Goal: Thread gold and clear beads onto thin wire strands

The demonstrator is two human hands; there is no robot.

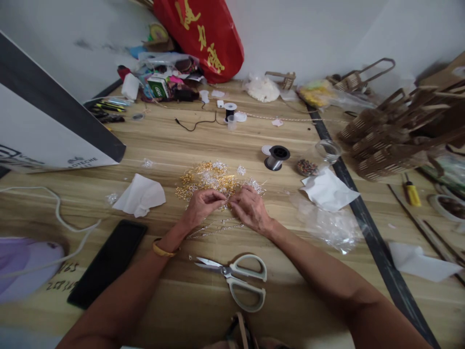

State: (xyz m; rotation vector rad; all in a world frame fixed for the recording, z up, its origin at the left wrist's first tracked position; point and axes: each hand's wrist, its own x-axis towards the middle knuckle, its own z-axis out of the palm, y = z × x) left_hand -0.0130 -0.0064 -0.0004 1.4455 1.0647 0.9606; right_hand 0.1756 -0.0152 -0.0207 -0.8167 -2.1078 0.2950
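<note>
Indoors, gold and silver bits [203,180] on wood-grain table [156,138], pale wall [308,43]

Landmark: black phone [108,261]. Left of it, purple item [27,271] and white cable [57,209]; beyond it, large white box [47,131]; farther beyond, red object [228,46] with yellow characters; well to its right, woven brown baskets [376,156] and a yellow-handled tool [412,193].

A plain, pale-grey wall [308,43] bearing dark smudges [83,44] at left stood behind a flat, light-brown wood-grain tabletop [163,140]; a straight, blackish strip [374,242] crossed its right side.
</note>
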